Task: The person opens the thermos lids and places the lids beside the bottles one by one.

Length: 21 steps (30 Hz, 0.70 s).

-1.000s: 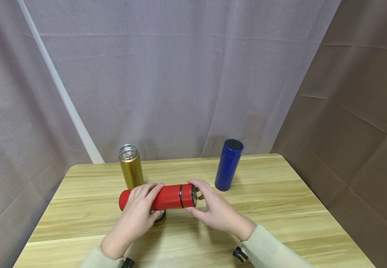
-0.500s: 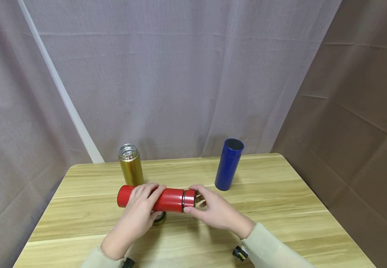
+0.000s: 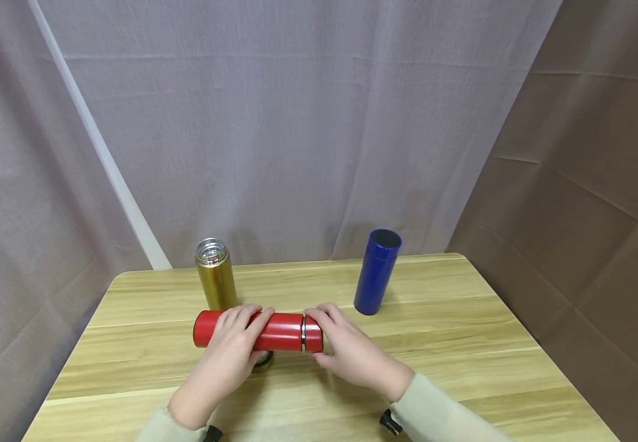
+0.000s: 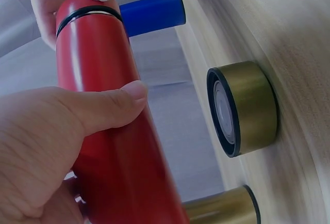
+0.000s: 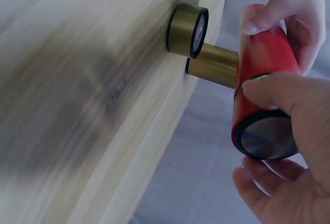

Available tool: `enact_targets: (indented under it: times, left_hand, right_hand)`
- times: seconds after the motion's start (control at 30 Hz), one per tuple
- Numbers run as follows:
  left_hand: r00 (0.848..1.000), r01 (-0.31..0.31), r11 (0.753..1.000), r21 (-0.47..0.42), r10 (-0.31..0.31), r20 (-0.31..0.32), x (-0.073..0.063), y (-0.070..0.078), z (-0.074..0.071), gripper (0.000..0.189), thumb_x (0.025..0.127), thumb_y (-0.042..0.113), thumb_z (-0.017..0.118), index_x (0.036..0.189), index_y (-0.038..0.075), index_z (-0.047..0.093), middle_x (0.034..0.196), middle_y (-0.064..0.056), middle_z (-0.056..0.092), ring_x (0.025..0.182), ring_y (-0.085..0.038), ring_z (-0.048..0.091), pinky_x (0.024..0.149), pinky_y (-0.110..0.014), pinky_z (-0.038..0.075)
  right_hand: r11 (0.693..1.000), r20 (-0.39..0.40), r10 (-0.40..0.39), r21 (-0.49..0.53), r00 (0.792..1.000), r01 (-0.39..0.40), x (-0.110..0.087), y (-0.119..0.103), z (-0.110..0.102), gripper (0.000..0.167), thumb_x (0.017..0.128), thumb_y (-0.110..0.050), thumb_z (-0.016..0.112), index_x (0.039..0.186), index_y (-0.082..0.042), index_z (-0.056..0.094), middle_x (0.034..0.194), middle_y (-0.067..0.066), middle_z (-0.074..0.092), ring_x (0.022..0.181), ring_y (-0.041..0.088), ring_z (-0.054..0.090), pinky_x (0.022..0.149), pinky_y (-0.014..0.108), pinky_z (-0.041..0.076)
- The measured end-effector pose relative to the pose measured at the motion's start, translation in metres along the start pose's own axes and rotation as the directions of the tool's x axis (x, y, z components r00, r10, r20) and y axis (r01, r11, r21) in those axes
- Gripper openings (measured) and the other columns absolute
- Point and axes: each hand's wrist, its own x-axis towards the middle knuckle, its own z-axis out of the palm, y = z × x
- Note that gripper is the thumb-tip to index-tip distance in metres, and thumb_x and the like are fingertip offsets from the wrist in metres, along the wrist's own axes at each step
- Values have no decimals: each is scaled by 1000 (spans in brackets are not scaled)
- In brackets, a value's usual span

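Observation:
A red thermos (image 3: pixel 282 331) is held sideways above the table. My left hand (image 3: pixel 225 353) grips its body, with the thumb laid along the near side in the left wrist view. At its other end my right hand (image 3: pixel 354 356) holds the red lid (image 3: pixel 314 337) between thumb and fingers. A dark band runs between lid and body. The lid's dark, shiny end disc (image 5: pixel 268 137) shows in the right wrist view. Below the thermos a gold lid (image 4: pixel 252 109) sits on the table, inner side up, mostly hidden in the head view.
A gold thermos (image 3: pixel 216 283) stands lidless behind the left hand, its steel mouth uncovered. To the back right stands a blue thermos (image 3: pixel 374 279) with a dark round top. The wooden table (image 3: pixel 462 344) ends at a grey curtain (image 3: pixel 296 153).
The red thermos has come slightly lower and turned a little. My right hand's fingers have shifted from the lid's end up over its top. The left hand keeps its hold.

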Motion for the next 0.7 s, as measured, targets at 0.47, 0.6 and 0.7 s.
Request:
enact_targets:
  times: [0.47,0.6,0.7]
  left_hand:
    - [978,209,970,-124,-208,21,1,-12,-5,80,66,12,88,136,5,51,123,-14,55,114,-35,50,101,-52,35]
    - [969,243,953,-179,-247,0,5,-14,-5,80,67,15,88,137,7,50,124,-13,56,113,-33,51,99,-52,37]
    - [964,253,942,-219,-266,-28,10,-16,-5,81,67,17,89,137,7,50,124,-12,56,112,-32,52,97,-51,38]
  right_hand:
    - [997,-147,65,49,987,-58,-1,19,0,72,69,-8,79,131,-11,43,123,0,47,105,12,56,86,26,51]
    - [988,-143,108,127,984,-90,-1,26,5,71,70,-13,80,130,-9,43,120,-1,48,100,9,56,82,24,51]
    - [978,-138,148,169,979,-124,-2,30,8,71,72,-17,82,130,-8,43,118,1,50,97,9,56,80,25,51]
